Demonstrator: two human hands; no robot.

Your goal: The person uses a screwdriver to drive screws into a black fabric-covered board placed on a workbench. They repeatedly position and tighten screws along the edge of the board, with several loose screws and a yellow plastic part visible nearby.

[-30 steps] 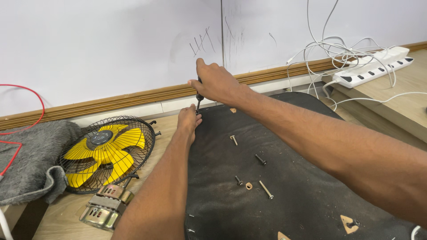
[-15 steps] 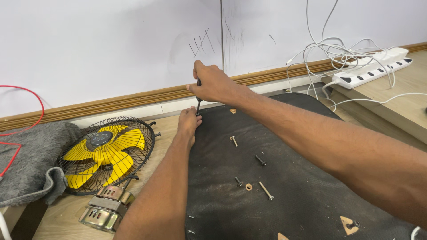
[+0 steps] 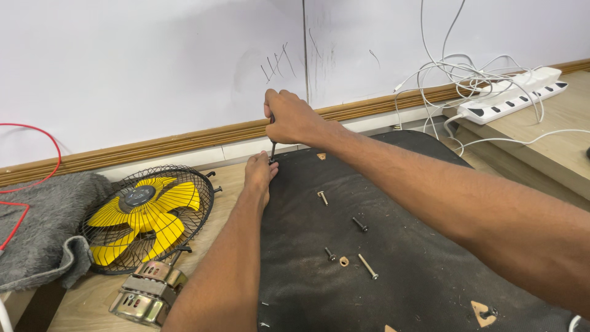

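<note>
- Several loose screws (image 3: 368,266) are lying on the black panel (image 3: 393,289), so fastening looks only partly done.
- Right hand (image 3: 294,118) is gripping a screwdriver (image 3: 272,147) upright at the panel's far edge; left hand (image 3: 259,173) is pinching closed around its tip.
- Panel is resting on a wooden counter (image 3: 80,304) against a white wall (image 3: 153,61), beside a yellow-bladed fan (image 3: 144,215) and a power strip (image 3: 513,95).

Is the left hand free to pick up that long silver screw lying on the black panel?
Probably not right away. The left hand is pressed at the black panel's far edge, by the screwdriver tip that the right hand grips. The long silver screw lies bare, but the right forearm passes near it.
</note>
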